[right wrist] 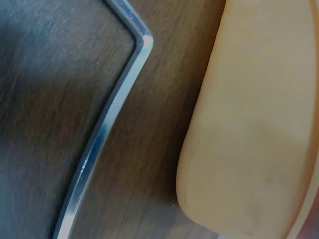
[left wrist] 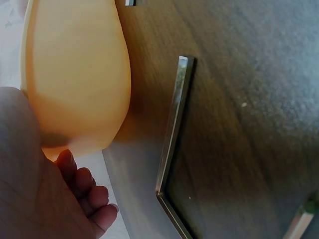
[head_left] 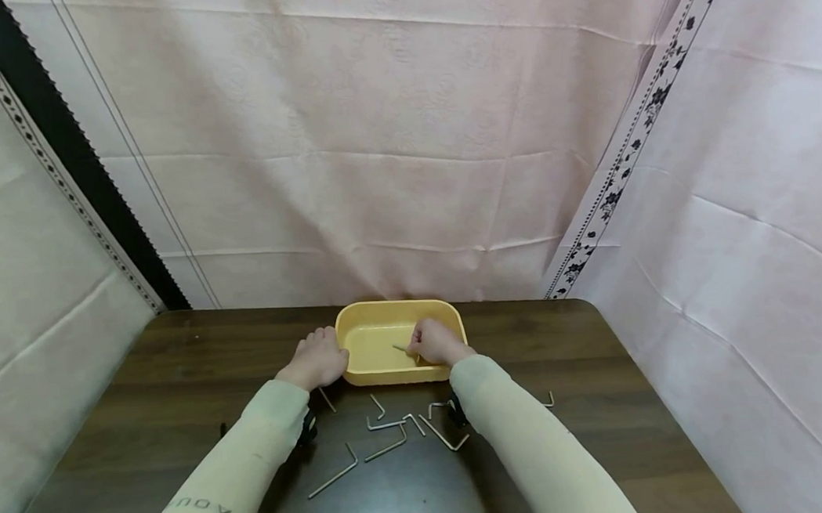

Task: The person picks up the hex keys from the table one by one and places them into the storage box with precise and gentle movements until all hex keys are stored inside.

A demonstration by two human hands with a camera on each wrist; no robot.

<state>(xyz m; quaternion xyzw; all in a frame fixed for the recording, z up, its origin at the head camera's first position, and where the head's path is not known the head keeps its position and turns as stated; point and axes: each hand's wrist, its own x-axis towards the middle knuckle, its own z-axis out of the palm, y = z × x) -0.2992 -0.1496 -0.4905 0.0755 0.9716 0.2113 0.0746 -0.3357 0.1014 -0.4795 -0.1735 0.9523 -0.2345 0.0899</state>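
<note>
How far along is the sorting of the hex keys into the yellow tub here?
Early. The right hand pinches one small metal hex key over the yellow plastic tub; no others show inside. The left hand rests against the tub's left side. About eight loose hex keys remain on the dark wooden table.

Dark wooden table against pale pink draped cloth with black patterned borders

Your tray sits at the table's far edge, centre. Left hand against the tray's left wall; right hand inside it, near-right corner. Hex keys scattered before the tray, between your forearms.
</note>
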